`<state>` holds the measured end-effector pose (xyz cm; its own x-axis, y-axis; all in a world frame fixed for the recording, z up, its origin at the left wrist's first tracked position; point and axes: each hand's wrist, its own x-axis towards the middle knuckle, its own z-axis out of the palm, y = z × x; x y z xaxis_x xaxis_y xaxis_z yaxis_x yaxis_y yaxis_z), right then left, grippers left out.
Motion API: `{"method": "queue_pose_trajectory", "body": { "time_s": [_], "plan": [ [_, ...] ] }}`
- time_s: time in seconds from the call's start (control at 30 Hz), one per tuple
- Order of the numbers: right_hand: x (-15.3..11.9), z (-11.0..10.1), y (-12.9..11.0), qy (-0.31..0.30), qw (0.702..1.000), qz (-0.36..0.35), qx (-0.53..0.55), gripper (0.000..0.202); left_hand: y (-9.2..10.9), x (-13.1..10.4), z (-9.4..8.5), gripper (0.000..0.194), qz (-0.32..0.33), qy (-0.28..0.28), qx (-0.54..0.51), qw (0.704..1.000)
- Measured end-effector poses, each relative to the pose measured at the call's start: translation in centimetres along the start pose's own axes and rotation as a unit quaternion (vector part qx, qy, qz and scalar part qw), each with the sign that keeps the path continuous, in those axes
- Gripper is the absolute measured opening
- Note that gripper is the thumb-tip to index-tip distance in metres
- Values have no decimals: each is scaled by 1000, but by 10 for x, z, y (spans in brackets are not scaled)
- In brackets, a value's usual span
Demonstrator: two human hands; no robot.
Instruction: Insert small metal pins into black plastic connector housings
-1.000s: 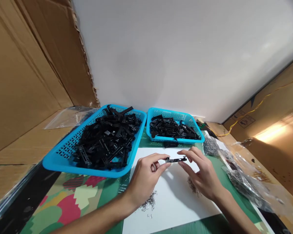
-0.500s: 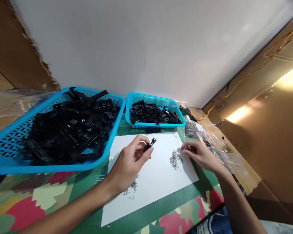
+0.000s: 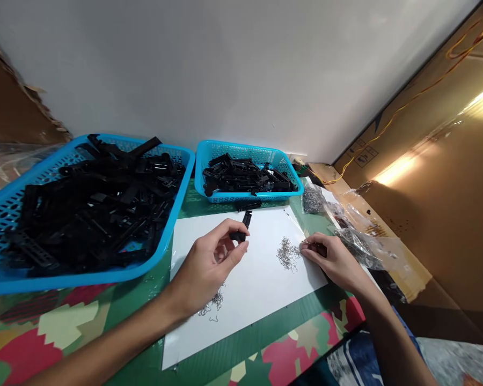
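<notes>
Between the thumb and fingers of my left hand (image 3: pixel 213 257) is a black plastic part (image 3: pixel 246 221), held above the white sheet (image 3: pixel 241 300). My right hand (image 3: pixel 326 254) is pinched at the sheet's right side, and a thin tip, too small to name, shows at its fingertips. Just left of those fingertips lies a pile of small metal wire pieces (image 3: pixel 287 254). A second pile of wire pieces (image 3: pixel 214 304) sits on the sheet below my left hand, partly hidden by it.
A large blue basket (image 3: pixel 177 214) of black parts stands at the left, a smaller blue basket (image 3: pixel 241 197) of them at the back. Another black part lies before the smaller one. Plastic bags (image 3: pixel 356 244) lie at the right beside cardboard.
The black part in my left hand has turned and now points more upright. My right hand has come nearer to the right pile of wire pieces. The view has shifted slightly.
</notes>
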<state>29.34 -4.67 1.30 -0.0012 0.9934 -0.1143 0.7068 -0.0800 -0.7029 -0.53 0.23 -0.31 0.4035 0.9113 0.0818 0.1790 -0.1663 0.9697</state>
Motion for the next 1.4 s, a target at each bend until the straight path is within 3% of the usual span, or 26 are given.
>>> {"method": "queue_pose_trajectory", "body": {
  "time_s": [0.5, 1.0, 1.4],
  "plan": [
    [-3, 9, 7, 1, 999, 13, 50, 23, 2, 1, -1, 27, -5, -24, -16, 1000],
    [-15, 2, -7, -17, 998, -61, -17, 24, 4, 1, 1, 24, 5, -26, 26, 999],
    [-14, 9, -12, -34, 997, -67, -24, 18, 5, 0, 2, 24, 8, -43, 28, 999]
  ]
}}
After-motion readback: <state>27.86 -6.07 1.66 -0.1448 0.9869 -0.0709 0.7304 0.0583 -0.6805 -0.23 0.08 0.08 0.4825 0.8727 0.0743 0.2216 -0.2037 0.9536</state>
